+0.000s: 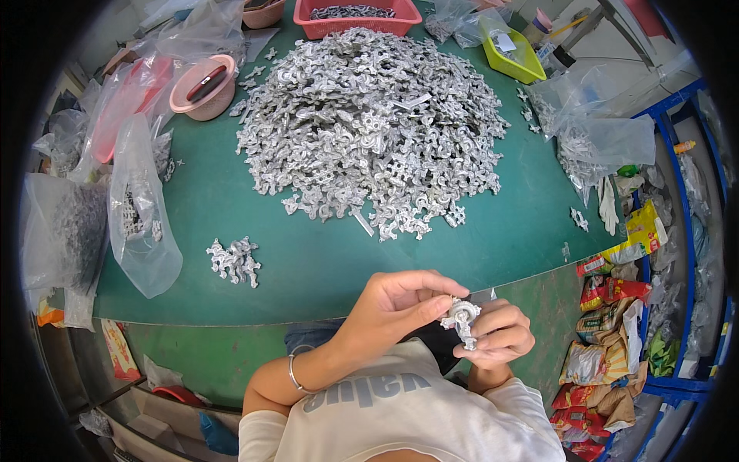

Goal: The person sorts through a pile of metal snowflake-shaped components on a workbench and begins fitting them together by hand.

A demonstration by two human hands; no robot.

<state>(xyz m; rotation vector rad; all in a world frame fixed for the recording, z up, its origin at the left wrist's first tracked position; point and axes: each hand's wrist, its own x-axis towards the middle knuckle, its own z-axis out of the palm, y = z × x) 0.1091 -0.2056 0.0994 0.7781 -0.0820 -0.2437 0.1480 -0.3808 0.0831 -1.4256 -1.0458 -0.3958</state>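
Close to my body, just past the near edge of the green table (296, 266), I hold a small silver metal casting (462, 317) with a round ring and short arms. My left hand (404, 300) pinches its upper left side between thumb and fingertips. Curled fingers of my right hand (500, 335) grip it from the right. A large heap of similar castings (369, 123) covers the middle of the table. A much smaller pile (235, 262) lies apart at the near left.
A pink bowl (185, 98) with a red and black object stands at the left, near clear plastic bags (142, 254). At the back are a red basket (308, 27) and a yellow-green tray (531, 73). Bags of castings (581, 150) and a white glove (608, 206) lie right, beside a blue rack (689, 308).
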